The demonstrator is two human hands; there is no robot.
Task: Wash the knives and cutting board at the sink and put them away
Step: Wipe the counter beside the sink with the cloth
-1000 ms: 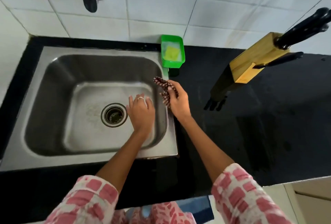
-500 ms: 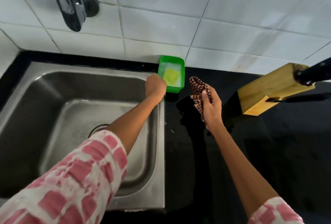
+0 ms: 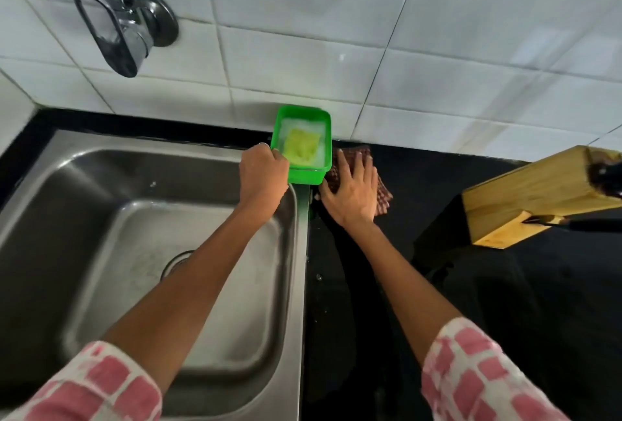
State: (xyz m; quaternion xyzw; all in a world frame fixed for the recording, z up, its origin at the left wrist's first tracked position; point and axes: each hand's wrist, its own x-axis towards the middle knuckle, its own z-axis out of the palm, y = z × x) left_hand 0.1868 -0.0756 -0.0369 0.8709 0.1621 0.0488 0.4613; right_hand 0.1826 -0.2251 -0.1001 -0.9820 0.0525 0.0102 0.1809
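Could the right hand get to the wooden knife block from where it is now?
Probably yes. The right hand lies flat on the checked cloth, and only bare black counter separates it from the knife block.

Black glossy table [image 3: 505, 336], wet spots near the sink edge. Steel sink [image 3: 101, 205] set into its left part. Green tub [image 3: 303, 143] at the back by the tiled wall, at the sink's right rear corner, yellow sponge [image 3: 300, 148] and suds inside. Checked cloth [image 3: 382, 197] flat on the table just right of the tub. Wooden knife block [image 3: 538, 191] further right, tilted, dark handles sticking out.
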